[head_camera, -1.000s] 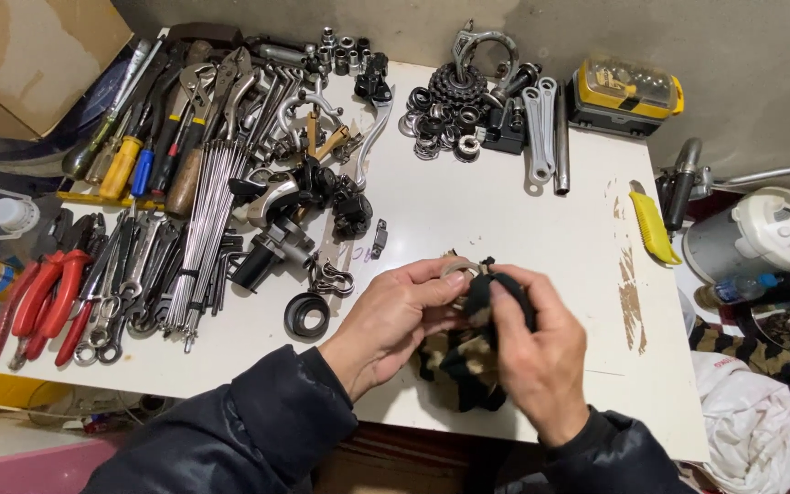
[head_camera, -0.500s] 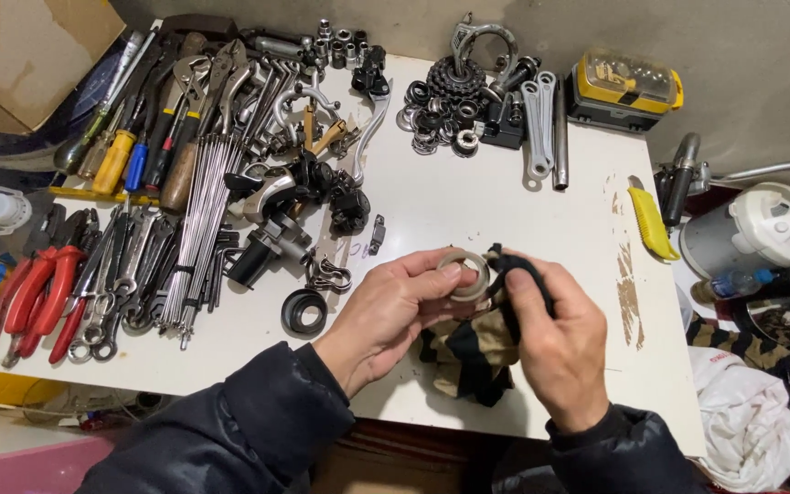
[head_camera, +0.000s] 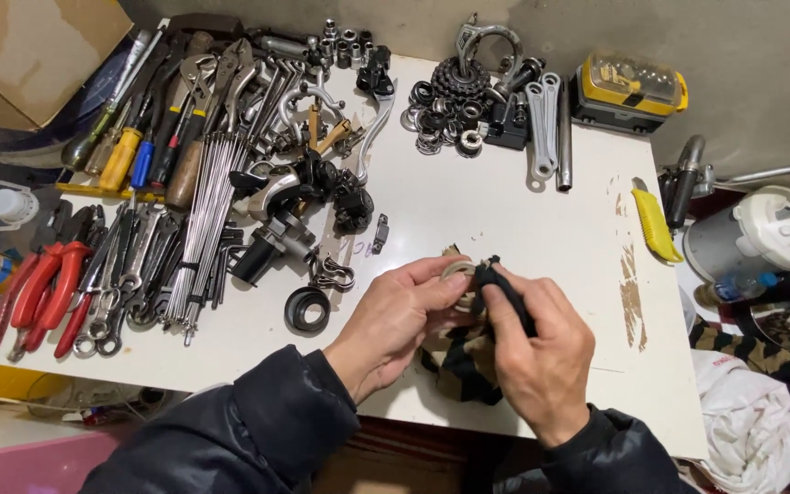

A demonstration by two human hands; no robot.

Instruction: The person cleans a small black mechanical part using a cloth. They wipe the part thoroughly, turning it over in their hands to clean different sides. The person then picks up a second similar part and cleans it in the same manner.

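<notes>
The left hand (head_camera: 395, 316) pinched a small ring (head_camera: 457, 270); the right hand (head_camera: 541, 352) gripped a black tool (head_camera: 503, 285) against it, above a striped rag (head_camera: 464, 366) on the counter (head_camera: 468, 201).

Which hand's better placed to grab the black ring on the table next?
Left, likely. The left hand sits closer to the black ring; the right hand is farther away and grips a dark rag.

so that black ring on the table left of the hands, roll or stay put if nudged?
The black ring lies flat on the white table, so a nudge would probably slide it rather than roll it. It looks thick-walled, likely stiff and fairly heavy for its size. The surface seems matte, so probably not slippery.
</notes>
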